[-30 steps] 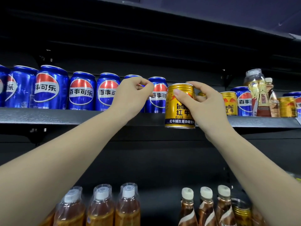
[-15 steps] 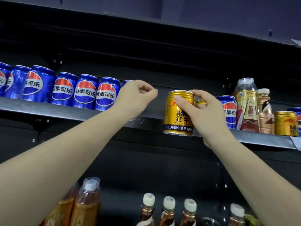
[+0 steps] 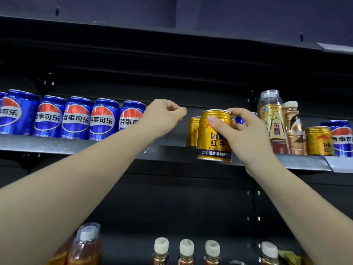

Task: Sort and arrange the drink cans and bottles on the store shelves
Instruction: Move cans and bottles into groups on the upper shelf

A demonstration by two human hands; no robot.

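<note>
— Shelf edge (image 3: 57,145) first: where does the held can sit against it?
— The gold Red Bull can (image 3: 214,135) hangs in front of the lip, its base below the edge, gripped by the right hand (image 3: 246,134) with thumb across the label.
— Open room?
— A bare stretch of shelf lies between the two hands, left of the second gold can (image 3: 193,131) behind the held one. The blue Pepsi cans (image 3: 76,118) line up beyond the left hand (image 3: 162,117).
— The left hand?
— Curled, holding nothing.
— Changed from a second ago?
— The blue cans by its fingers have gone from that spot, leaving the gap.
</note>
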